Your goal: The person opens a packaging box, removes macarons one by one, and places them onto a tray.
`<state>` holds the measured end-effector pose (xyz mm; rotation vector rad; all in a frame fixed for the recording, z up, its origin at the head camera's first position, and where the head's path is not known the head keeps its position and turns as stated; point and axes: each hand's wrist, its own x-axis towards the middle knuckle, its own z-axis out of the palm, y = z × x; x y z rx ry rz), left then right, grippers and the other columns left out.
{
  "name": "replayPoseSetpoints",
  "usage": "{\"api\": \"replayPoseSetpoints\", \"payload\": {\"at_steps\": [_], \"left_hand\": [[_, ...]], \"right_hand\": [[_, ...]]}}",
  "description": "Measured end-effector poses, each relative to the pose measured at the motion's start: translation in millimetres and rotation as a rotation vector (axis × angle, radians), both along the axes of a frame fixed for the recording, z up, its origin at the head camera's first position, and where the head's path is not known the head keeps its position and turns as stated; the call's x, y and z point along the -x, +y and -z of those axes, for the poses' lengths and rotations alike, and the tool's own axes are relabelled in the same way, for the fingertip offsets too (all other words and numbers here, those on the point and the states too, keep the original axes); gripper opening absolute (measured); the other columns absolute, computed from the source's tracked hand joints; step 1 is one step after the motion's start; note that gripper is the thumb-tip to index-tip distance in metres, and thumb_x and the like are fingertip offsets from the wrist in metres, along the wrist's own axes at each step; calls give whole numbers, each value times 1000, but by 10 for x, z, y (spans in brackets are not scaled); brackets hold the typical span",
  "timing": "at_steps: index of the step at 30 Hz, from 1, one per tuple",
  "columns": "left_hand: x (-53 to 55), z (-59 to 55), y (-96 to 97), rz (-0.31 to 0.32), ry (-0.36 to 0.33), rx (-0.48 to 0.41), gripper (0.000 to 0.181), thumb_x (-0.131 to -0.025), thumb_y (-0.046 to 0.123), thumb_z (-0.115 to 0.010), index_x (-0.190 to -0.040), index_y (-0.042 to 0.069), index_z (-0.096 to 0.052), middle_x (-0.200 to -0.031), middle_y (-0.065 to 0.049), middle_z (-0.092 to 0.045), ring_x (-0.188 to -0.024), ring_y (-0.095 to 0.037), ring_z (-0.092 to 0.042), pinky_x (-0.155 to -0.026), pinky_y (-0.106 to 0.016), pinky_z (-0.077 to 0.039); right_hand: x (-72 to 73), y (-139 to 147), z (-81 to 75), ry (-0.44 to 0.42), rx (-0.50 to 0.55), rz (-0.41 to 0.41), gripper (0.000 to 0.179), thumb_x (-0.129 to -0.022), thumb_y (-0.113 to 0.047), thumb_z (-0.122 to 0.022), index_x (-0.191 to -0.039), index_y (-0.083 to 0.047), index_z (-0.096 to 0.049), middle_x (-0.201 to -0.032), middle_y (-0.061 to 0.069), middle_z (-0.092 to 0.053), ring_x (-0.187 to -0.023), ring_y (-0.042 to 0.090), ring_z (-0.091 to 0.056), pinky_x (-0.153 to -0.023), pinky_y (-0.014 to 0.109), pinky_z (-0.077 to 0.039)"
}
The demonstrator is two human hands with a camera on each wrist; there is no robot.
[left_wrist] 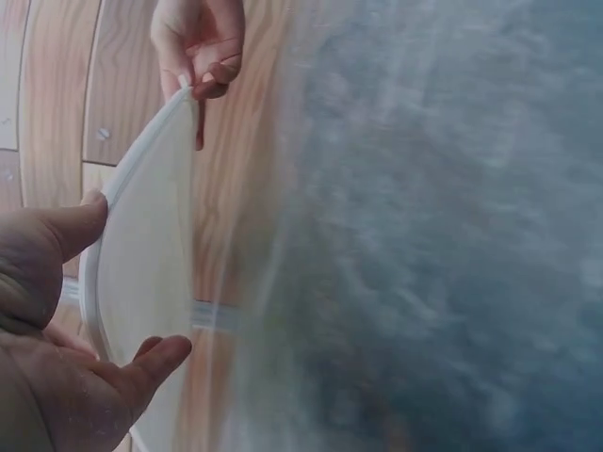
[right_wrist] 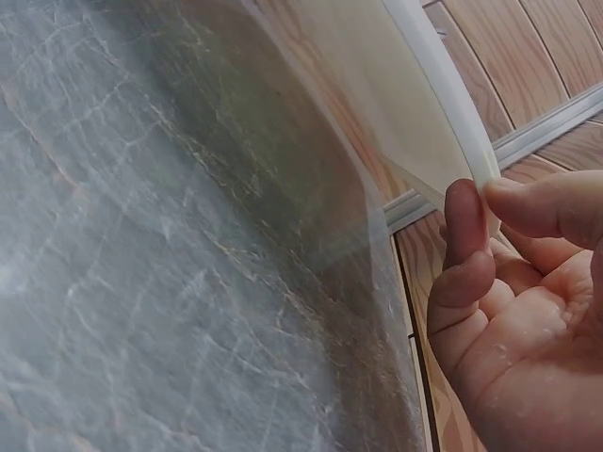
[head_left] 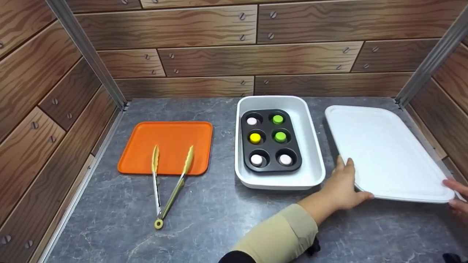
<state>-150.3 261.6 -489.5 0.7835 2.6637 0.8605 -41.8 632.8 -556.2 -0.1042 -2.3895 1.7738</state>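
Left hand (head_left: pixel 338 188) holding the near left part of a white lid (head_left: pixel 387 153) between thumb and fingers; right hand (right_wrist: pixel 528 320) pinching its near right corner. The lid is right of a white tub (head_left: pixel 309 146) containing a dark muffin tin (head_left: pixel 268 146). Farther left, spread tongs (head_left: pixel 157 193) overlap an orange tray (head_left: pixel 172 135).

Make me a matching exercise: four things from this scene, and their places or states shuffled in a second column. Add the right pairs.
Things:
1. white panel
2. muffin tin
3. tongs
4. yellow disc

Places and states:
a. spread open, tips over the orange tray
b. in the middle row, beside a green disc
c. held by the fingers of the left hand and right hand
d. inside the white container

Right pairs: 1-c, 2-d, 3-a, 4-b
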Motion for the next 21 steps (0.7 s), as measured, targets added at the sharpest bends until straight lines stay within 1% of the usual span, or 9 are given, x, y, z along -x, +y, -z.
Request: {"api": "replayPoseSetpoints", "payload": {"at_steps": [2, 3, 5, 9, 10, 14, 18, 19, 21], "left_hand": [[-2, 63, 3, -6, 13, 14, 110, -86, 63, -81, -168, 11, -28, -172, -15, -25, -151, -19, -39, -111, -23, -40], [-5, 92, 8, -14, 18, 23, 110, -85, 64, -81, -168, 12, -29, -172, -14, -26, -151, -19, -39, -111, -22, -40], [-12, 140, 16, -32, 34, 49, 110, -84, 66, -81, -167, 12, -32, -171, -13, -29, -150, -18, -39, -111, -22, -40], [-22, 200, 36, -48, 61, 98, 110, -83, 70, -79, -165, 12, -35, -168, -12, -34, -149, -18, -38, -114, -22, -37], [-20, 209, 41, -45, 72, 115, 109, -83, 71, -78, -165, 12, -36, -168, -13, -35, -149, -18, -38, -114, -22, -36], [-9, 231, 72, -44, 62, 174, 109, -84, 71, -77, -166, 13, -34, -168, -11, -34, -152, -18, -35, -116, -22, -34], [-8, 237, 103, -67, 14, 228, 108, -85, 69, -78, -166, 15, -32, -170, -8, -31, -155, -17, -29, -118, -22, -30], [-7, 237, 112, -72, 9, 242, 107, -85, 69, -78, -166, 16, -32, -170, -7, -31, -156, -16, -28, -118, -22, -29], [-5, 237, 129, -71, 14, 270, 107, -85, 70, -77, -166, 16, -32, -170, -7, -31, -156, -16, -27, -119, -22, -28]], "right_hand": [[16, -20, 10, 26, -18, 7, 73, -103, 17, -48, -134, -45, -69, -126, -35, -55, -59, 6, -53, -49, 18, -41], [31, -22, 32, 52, -44, 8, 72, -102, 18, -49, -137, -42, -69, -128, -36, -55, -65, 3, -56, -49, 18, -42], [63, -67, 64, 143, 61, -34, 67, -100, 21, -48, -139, -28, -71, -134, -31, -59, -79, 1, -61, -50, 15, -44], [64, -211, 27, 193, 244, -98, 54, -101, 18, -53, -139, -15, -71, -138, -24, -63, -97, -3, -62, -56, 13, -48], [59, -237, 21, 195, 320, -126, 52, -102, 18, -53, -139, -13, -71, -138, -21, -64, -92, -1, -64, -57, 13, -49], [56, -267, 55, 170, 401, -136, 55, -101, 22, -49, -138, -11, -72, -137, -20, -65, -92, 1, -67, -60, 16, -52], [83, -360, 48, 144, 418, -80, 61, -95, 29, -49, -129, -13, -77, -130, -23, -66, -103, -3, -66, -63, 15, -54], [93, -388, 36, 133, 410, -61, 63, -93, 31, -50, -126, -15, -78, -127, -24, -67, -101, -5, -66, -64, 14, -54], [113, -439, 1, 115, 311, -13, 68, -90, 32, -52, -122, -22, -80, -122, -28, -66, -109, -12, -61, -73, 9, -52]]}}
